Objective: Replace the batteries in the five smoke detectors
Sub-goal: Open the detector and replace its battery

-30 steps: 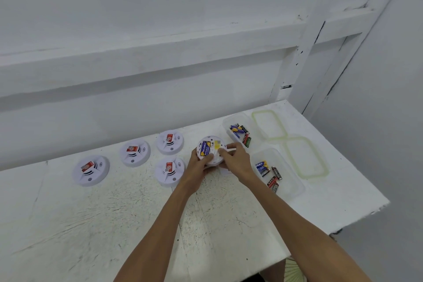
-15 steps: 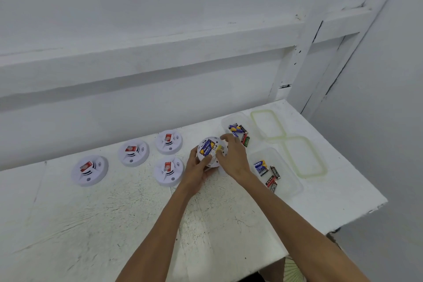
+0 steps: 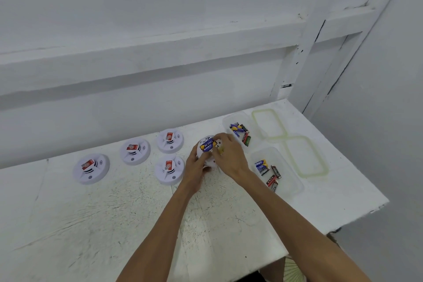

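A white smoke detector (image 3: 204, 153) is held tilted with its back toward me, a blue and yellow battery (image 3: 207, 145) seated in it. My left hand (image 3: 196, 168) grips its lower left rim. My right hand (image 3: 229, 155) covers its right side, fingers curled onto the back. Several other white detectors lie face up on the white table: one at far left (image 3: 90, 168), one (image 3: 135, 151) further back, one (image 3: 170, 141) at the rear and one (image 3: 169, 169) just left of my left hand. Each carries a red label.
Two clear plastic tubs hold loose batteries: a far tub (image 3: 229, 119) and a near tub (image 3: 294, 181). Two green-rimmed lids (image 3: 270, 123) (image 3: 305, 155) lie to their right. The table's right edge (image 3: 357, 217) drops off close by. A white wall stands behind.
My right hand slid left and up over the held detector, now covering more of its back. The detector sits slightly more tilted; the other detectors have not moved.
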Demonstrator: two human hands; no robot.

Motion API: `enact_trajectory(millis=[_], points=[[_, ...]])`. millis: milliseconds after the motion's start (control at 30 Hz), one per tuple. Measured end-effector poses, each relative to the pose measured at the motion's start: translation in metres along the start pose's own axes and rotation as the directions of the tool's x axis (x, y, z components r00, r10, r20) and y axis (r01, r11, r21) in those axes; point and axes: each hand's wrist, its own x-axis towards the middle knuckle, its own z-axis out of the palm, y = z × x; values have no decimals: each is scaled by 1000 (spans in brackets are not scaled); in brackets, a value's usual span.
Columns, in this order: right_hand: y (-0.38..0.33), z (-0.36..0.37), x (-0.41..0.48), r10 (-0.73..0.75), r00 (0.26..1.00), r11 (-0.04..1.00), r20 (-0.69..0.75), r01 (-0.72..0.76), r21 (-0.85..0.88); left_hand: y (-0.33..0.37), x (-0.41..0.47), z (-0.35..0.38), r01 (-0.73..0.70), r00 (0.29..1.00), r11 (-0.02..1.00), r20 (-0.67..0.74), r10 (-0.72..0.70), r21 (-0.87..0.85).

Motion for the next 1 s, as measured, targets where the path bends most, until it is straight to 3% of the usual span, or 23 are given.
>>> enact_trajectory(millis=[167, 367, 500, 767, 1000], points=[[4, -6, 7, 98, 992, 993, 80, -103, 62, -7, 7, -2, 25, 980, 1000, -198, -25, -4], [7, -4, 2, 254, 960, 952, 118, -270, 144, -6, 7, 1, 13, 977, 987, -207, -46, -160], [7, -2, 1, 213, 969, 975, 124, -219, 40, 1, 9, 1, 31, 984, 985, -170, -60, -171], [8, -5, 3, 79, 983, 988, 165, -99, 120, 3, 12, -4, 43, 988, 992, -140, -59, -119], [12, 0, -3, 35, 973, 998, 230, -22, -62, 0, 12, -4, 97, 990, 992, -93, -105, -86]])
